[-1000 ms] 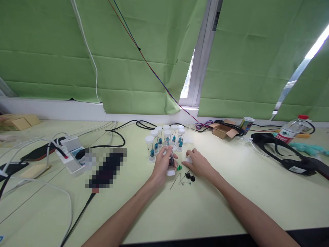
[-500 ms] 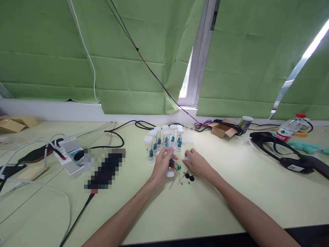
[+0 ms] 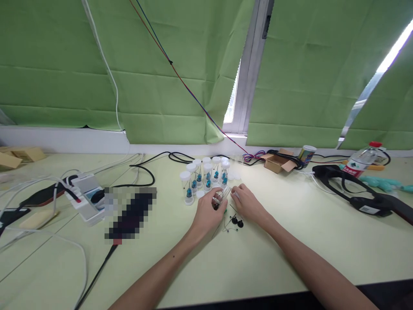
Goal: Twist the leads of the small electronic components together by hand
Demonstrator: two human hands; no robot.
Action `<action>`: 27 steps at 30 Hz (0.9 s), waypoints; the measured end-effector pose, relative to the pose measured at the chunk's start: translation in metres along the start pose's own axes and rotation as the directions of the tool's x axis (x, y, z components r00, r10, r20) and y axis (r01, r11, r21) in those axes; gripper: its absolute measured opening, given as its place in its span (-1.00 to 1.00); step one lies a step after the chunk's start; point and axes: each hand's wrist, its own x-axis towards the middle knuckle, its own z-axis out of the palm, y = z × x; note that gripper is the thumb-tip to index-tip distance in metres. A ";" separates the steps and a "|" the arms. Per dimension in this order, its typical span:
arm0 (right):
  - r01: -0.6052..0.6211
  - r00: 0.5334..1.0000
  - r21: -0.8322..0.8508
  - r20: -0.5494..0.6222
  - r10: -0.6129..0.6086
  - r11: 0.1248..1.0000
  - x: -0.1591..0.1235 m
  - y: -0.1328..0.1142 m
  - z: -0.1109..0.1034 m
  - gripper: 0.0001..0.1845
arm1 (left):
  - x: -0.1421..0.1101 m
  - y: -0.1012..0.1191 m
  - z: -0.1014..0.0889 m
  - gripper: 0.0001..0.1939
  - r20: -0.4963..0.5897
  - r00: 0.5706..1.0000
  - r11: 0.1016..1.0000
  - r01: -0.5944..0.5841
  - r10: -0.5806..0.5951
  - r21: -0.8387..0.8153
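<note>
My left hand (image 3: 207, 212) is closed around a clear plastic tube (image 3: 227, 190), which lies tilted with one end toward the right. Dark small parts show inside it between my fingers. My right hand (image 3: 248, 203) has its fingers bent together at that end of the tube; whatever they pinch is mostly hidden. Just below my hands lie two black round parts (image 3: 240, 224) and some thin metal rods (image 3: 227, 230). A bit of a green part (image 3: 226, 211) peeks out beside my left hand. Behind stand several capped clear tubes (image 3: 189, 191) with blue parts inside.
Loose white caps (image 3: 237, 176) lie behind my right hand. Farther right are an open cardboard box (image 3: 275, 165), a printed can (image 3: 306, 156), a black headset (image 3: 364, 202) and a bottle (image 3: 359, 163). On the left are a power strip (image 3: 85, 200) and tangled cables.
My left hand has tipped the tube from upright to slanting toward my right hand. My right hand has moved slightly, its fingers now close to the tube's end.
</note>
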 end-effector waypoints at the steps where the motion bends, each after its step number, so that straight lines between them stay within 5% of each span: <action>1: 0.000 0.999 0.035 -0.046 0.002 0.999 0.001 -0.001 -0.001 -0.78 | 0.000 -0.001 0.000 -0.60 -0.005 1.000 1.000 -0.005 0.005 -0.001; 6: 0.065 0.964 0.174 -0.266 -0.017 0.983 0.006 -0.004 -0.007 -0.75 | 0.001 -0.008 0.002 -0.56 -0.008 0.999 0.998 -0.050 0.050 0.040; 12: 0.123 0.932 0.286 -0.362 -0.012 0.950 0.004 -0.011 -0.012 -0.70 | -0.002 -0.006 0.002 -0.55 0.037 0.995 0.987 -0.094 0.090 0.130; 27: 0.119 0.973 0.332 -0.225 -0.044 0.936 0.000 -0.020 -0.017 -0.62 | -0.004 -0.007 0.002 -0.53 0.151 0.975 0.955 -0.194 0.162 0.225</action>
